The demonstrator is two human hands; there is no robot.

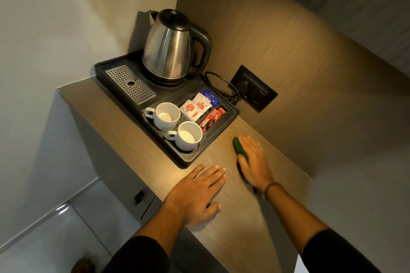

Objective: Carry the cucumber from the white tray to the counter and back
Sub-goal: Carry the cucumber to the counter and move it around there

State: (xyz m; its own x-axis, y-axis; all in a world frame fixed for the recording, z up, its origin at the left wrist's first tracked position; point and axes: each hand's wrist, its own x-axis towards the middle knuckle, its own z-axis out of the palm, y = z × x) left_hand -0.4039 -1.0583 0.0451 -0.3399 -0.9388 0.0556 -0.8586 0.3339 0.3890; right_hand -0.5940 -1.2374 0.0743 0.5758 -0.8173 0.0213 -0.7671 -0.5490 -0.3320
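Cucumber (239, 148) under right hand (253, 162), fingers spread — left hand (197, 193) flat, black tray (188, 158) just beside.

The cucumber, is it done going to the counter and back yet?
Partly. The cucumber lies on the wooden counter, beside the black tray, so that leg looks done. The right hand covers it, fingers flat over the top; the left hand rests flat, empty. Left: carrying it back. No white tray shows here.

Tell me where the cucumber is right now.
The cucumber lies on the wooden counter, under the right hand, just right of the black tray holding the cups.
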